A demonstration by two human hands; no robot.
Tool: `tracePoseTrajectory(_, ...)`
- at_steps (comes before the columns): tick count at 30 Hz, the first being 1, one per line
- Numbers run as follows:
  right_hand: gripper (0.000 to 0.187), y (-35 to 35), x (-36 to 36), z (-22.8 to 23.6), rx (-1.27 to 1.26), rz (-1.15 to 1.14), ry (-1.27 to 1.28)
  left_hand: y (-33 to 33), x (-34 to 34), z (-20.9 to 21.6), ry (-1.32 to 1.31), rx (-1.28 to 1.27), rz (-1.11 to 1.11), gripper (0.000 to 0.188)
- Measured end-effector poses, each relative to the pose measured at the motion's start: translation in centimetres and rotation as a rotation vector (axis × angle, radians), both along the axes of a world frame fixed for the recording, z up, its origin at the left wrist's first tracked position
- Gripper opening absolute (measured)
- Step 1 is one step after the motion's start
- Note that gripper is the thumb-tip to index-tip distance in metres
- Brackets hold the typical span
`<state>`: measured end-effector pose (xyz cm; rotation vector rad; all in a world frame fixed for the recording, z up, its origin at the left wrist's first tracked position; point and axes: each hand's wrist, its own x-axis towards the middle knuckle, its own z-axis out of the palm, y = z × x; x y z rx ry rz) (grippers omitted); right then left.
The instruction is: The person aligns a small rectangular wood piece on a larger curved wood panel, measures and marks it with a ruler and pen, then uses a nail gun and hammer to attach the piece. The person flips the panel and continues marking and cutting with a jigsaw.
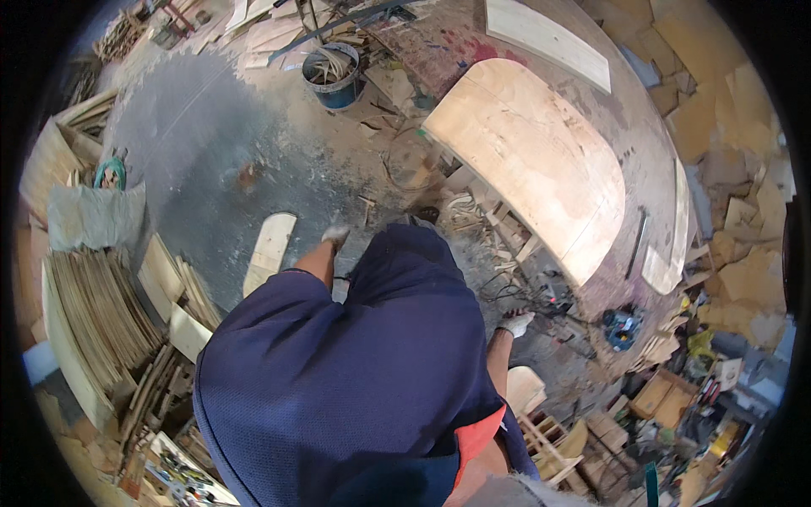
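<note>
My left hand [336,234], in a pale glove, hangs beyond my dark blue shirt [355,363], over the grey floor. A rounded-end wooden board [270,249] lies to its left. My right hand [516,323], also in a whitish glove, hangs low at my right side. Beside it are cables and a tool [553,300] that I cannot make out, near the workbench's edge. No held thing shows in either hand; both sets of fingers are too small to read. A large plywood panel [541,160] with rounded corners lies on the workbench [621,135], apart from both hands.
A dark bucket [335,89] of wood offcuts stands ahead. Scraps lie under the bench's near edge. Stacked thin boards [101,313] lean at the left. A blue power tool [623,327] sits at the bench's right end, near a clutter of wooden boxes [665,397].
</note>
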<state>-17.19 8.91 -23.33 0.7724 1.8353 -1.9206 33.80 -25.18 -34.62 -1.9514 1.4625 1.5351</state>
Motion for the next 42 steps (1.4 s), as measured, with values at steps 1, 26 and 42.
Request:
tracePoseTrajectory(1, 0.045, 1.3, 3.2, -0.6, -0.046, 0.022, -0.045, 1.7, 2.9, -0.7, -0.050, 0.191, -0.009, 0.066)
tracePoseTrajectory(26, 0.045, 10.3, 41.2, 7.8, 0.485, 0.232, -0.527, -29.9, -17.8, 7.4, 0.027, -0.573, -0.698, 0.061)
tracePoseTrajectory(42, 0.045, -13.2, 69.5, 25.0, 0.695, -0.059, -0.859, -39.9, -28.4, 0.0, 0.283, -0.553, -1.052, 0.026)
